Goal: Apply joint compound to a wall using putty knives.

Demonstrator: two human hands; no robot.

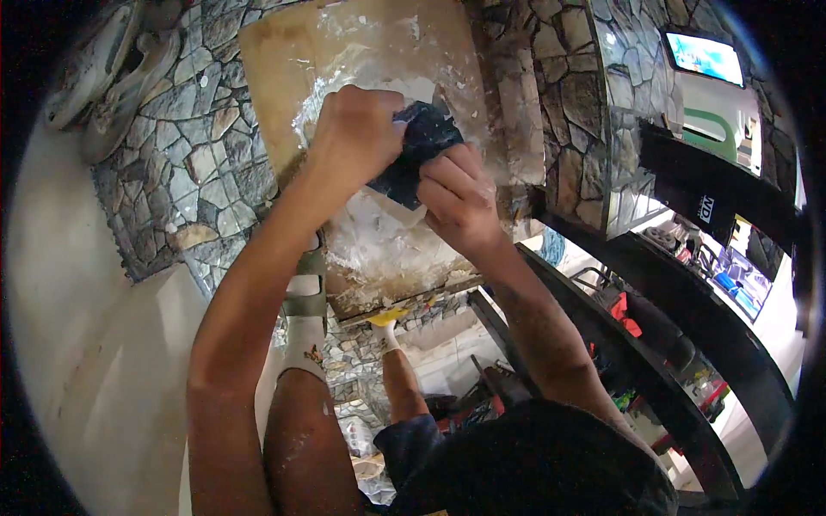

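One dark cloth [430, 129], possibly a thin bag, is held up between the two hands over the upper middle of a board. White specks mark its surface; whether it contains anything cannot be told. The left hand [354, 129] has its fingers curled tight, pinching the upper left side. The right hand [458, 196] has its fingers folded inward, pinching the lower right side. A pale flat piece [397, 209] shows just below the cloth; its kind is unclear.

Near the lower edge lies one pale bundle [357, 437], contents too blurred to tell.

The brown board [275, 60] is heavily smeared with white. Around it runs stone-patterned flooring [202, 163]; similar stonework covers the wall [564, 77] at right.

Count: two shoes, upper left, side by side [129, 95]; two white socks [303, 344], one on each leg; two lit screens [705, 58], right; one green chair back [712, 129]; at least three dark beams [688, 267], right.
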